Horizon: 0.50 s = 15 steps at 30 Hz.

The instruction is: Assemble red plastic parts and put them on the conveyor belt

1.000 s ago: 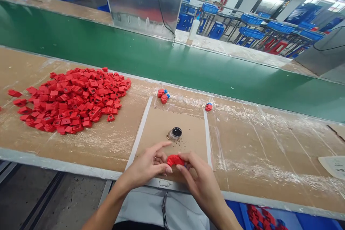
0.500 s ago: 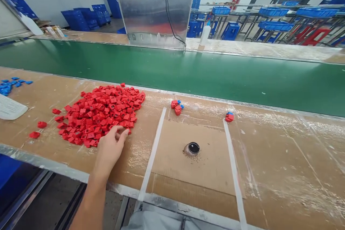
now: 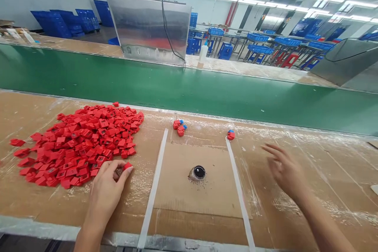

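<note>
My left hand (image 3: 106,185) is closed in a pinch on a small red plastic block (image 3: 127,165), just off the near right side of a large heap of red blocks (image 3: 85,138). Over the brown tabletop at the right hangs my right hand (image 3: 282,169), slightly blurred, its fingers stretched out with nothing seen in them. Between the two hands, a small round pot with a black top (image 3: 199,172) sits on a cardboard sheet (image 3: 177,193). Beyond the sheet lie two red blocks with blue pieces (image 3: 178,128). A similar red and blue block (image 3: 230,134) lies by the right tape strip.
White tape strips (image 3: 153,189) run along both sides of the cardboard sheet. Behind the table stretches a green belt (image 3: 224,94). A metal panel (image 3: 150,29) and a white bottle (image 3: 203,53) stand on its far side.
My right hand has come into view at the right. My left hand holds a red block slightly away from the heap. The view has turned right and upward.
</note>
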Each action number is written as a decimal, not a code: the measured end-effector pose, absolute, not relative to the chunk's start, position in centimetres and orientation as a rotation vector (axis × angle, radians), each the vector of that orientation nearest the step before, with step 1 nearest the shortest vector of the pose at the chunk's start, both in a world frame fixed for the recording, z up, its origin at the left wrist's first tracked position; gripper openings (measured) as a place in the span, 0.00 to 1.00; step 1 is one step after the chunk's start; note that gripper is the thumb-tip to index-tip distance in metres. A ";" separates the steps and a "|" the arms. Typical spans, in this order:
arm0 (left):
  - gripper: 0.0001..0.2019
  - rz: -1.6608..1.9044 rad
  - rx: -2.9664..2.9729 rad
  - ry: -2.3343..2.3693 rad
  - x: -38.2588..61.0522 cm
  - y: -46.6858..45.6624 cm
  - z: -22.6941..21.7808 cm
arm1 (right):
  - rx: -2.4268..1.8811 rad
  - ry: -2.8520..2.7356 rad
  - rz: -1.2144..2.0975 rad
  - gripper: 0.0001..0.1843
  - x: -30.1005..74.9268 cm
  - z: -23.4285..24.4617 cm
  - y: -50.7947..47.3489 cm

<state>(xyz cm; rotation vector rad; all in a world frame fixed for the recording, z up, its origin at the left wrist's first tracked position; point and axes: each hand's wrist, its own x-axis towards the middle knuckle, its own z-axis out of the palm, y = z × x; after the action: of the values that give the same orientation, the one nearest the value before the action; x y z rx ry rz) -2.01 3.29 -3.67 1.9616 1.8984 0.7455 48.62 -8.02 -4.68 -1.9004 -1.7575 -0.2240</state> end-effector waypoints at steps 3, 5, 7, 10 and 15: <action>0.15 0.824 2.034 1.795 -2.3 2.2 -4.3 | -1.786 -2.019 0.019 0.22 48.1 -4.7 -1.6; 0.13 0.833 2.024 1.744 -2.5 1.4 -4.3 | -1.746 -2.101 0.127 0.19 47.7 -4.7 2.1; 0.13 0.820 1.960 1.731 -2.7 0.6 -4.0 | -1.748 -2.085 0.163 0.16 47.6 -4.7 4.2; 0.18 0.818 1.863 1.663 -2.2 -0.3 -3.3 | -1.798 -1.962 0.178 0.18 47.7 -4.9 3.9; 0.17 0.780 1.604 1.387 1.1 -0.9 -2.3 | -1.825 -1.702 0.405 0.27 45.8 -4.4 -1.6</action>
<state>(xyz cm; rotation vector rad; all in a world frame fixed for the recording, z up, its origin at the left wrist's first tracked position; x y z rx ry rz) 1.14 -0.92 -2.35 1.6041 1.3868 0.7798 45.84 -1.58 -4.37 -1.8252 -1.7022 0.4052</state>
